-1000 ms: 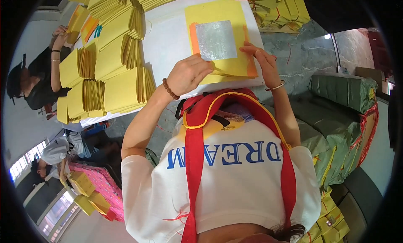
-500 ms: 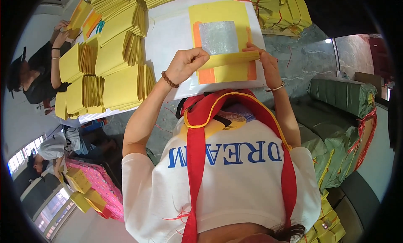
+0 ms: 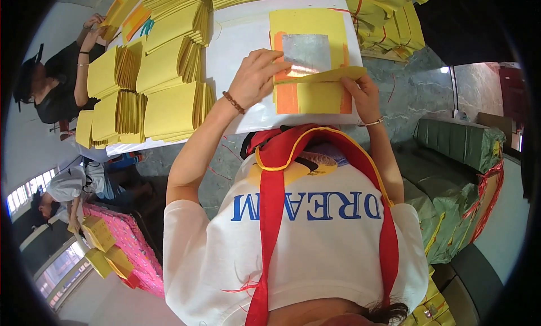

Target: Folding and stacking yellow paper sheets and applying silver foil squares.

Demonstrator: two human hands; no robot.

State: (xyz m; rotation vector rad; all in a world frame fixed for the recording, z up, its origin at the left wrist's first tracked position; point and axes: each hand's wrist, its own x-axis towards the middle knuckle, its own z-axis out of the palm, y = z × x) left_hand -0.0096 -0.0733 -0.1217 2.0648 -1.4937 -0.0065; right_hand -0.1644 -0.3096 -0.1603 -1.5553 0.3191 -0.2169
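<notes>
On a white tabletop in front of me lies a sheet of yellow paper with orange side strips and a silvery square on it. Its near part is folded up into a narrow yellow flap that runs crosswise. At the flap's right end, my right hand is closed on the paper, thumb and fingers pinching the edge. My left hand is at the left edge, its fingers apart and reaching toward the silvery square. Whether its fingertips touch the paper is hard to tell.
Stacks of folded yellow paper fill the table's left side. Tied yellow bundles stand at the far right. Green wrapped bales lie to my right. Two other people are at the left, one handling yellow paper.
My left hand has loosened from the flap's left end and moved up, fingers spreading. The right hand has shifted slightly down, still at the right end. The flap now tilts up toward the right.
</notes>
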